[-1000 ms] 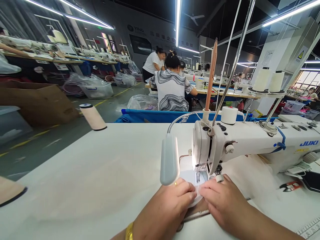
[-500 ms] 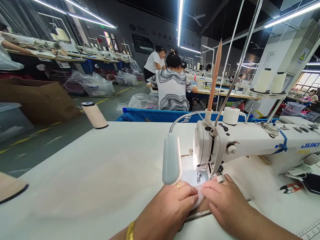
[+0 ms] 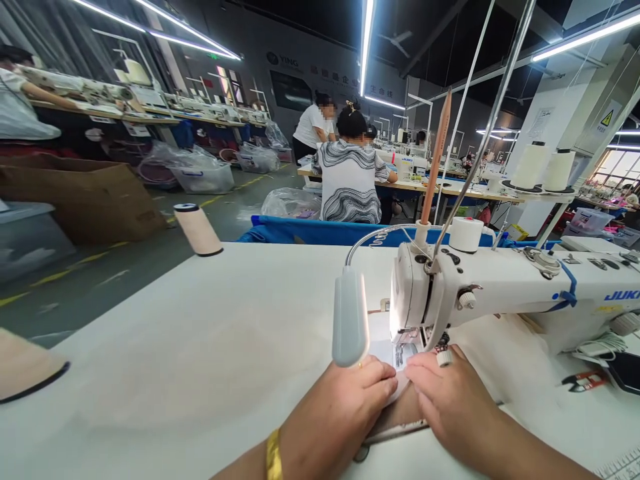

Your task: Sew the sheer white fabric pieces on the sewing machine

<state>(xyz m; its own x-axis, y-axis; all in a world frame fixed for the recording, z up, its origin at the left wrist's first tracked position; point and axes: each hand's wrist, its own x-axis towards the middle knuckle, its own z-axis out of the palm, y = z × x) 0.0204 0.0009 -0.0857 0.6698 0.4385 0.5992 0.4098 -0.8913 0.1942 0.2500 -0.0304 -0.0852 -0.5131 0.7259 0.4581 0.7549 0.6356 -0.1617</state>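
Since the earlier pictures the view has slid a bit, so the sewing machine (image 3: 480, 293) and the people at the back now sit further right in the frame. Both hands have stayed pressed together under the needle. At the upper left edge, a person in a light top (image 3: 15, 100) has come into sight.

The white cloth piece (image 3: 387, 363) is mostly hidden under the fingers, in the lower middle of the frame, so its shape is hard to tell. The grey lamp head (image 3: 350, 327) covers part of the left hand. The small red snips (image 3: 580, 381) at the lower right are too small to see well.

The left hand (image 3: 340, 413) lies flat with fingers close together, pushing down on the cloth on the white bench (image 3: 175, 347). The right hand (image 3: 450, 407) does the same, fingertips touching the cloth just beside the presser foot (image 3: 403, 350). Neither hand grips anything.
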